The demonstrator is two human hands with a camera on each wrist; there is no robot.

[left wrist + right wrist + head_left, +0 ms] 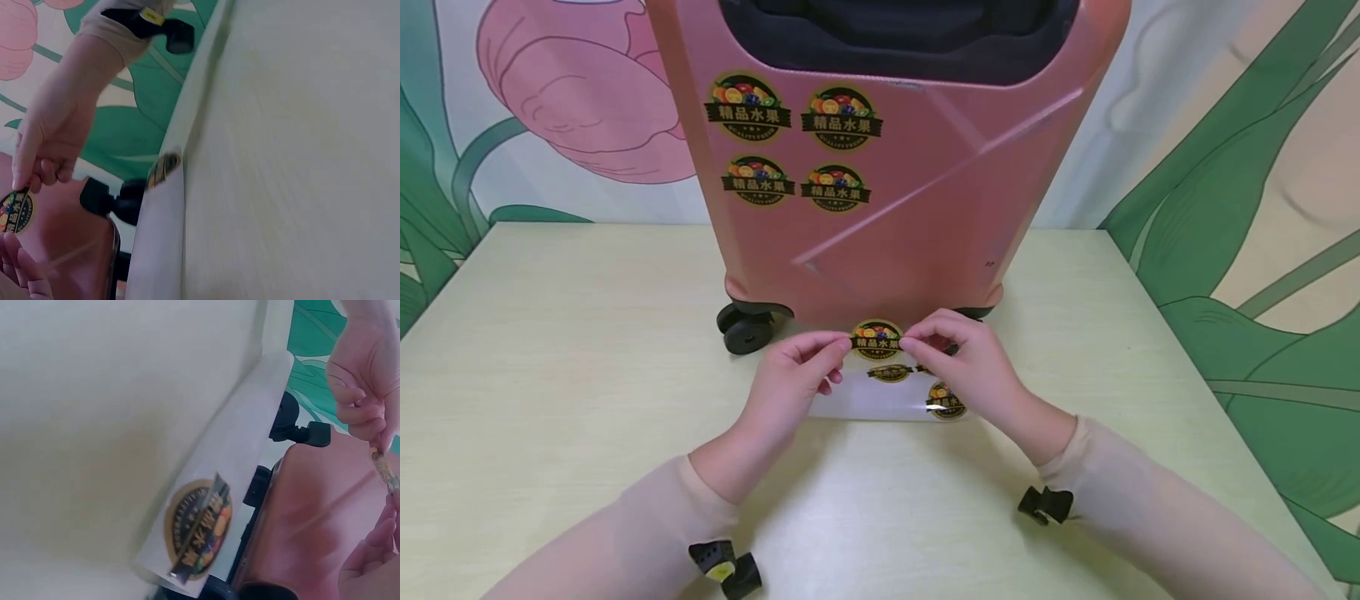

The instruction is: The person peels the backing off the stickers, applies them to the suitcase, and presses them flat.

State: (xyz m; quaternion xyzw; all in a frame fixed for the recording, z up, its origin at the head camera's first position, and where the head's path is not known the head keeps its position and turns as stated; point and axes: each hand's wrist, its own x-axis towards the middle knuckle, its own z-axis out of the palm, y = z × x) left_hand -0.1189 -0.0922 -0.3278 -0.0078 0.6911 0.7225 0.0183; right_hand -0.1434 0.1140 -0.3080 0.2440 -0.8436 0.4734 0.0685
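Observation:
Between both hands, in front of the pink suitcase (917,250), is a round black and gold fruit sticker (877,337) with colourful fruit and a dark banner. My left hand (786,379) pinches its left end between thumb and forefinger. The right end is pinched by my right hand (973,362) in the same way. Below them lies a glossy white sticker sheet (868,402), curled in the right wrist view, with a few matching stickers (200,528) on it. The right hand hides part of the sheet. In the left wrist view the held sticker (17,211) shows at the left edge.
Several matching stickers (758,179) sit in two rows on the suitcase's upper left face. The suitcase stands on the pale table (587,375), a black wheel (748,333) at its lower left. A wall with painted flowers and leaves (1240,275) surrounds the table's back and right.

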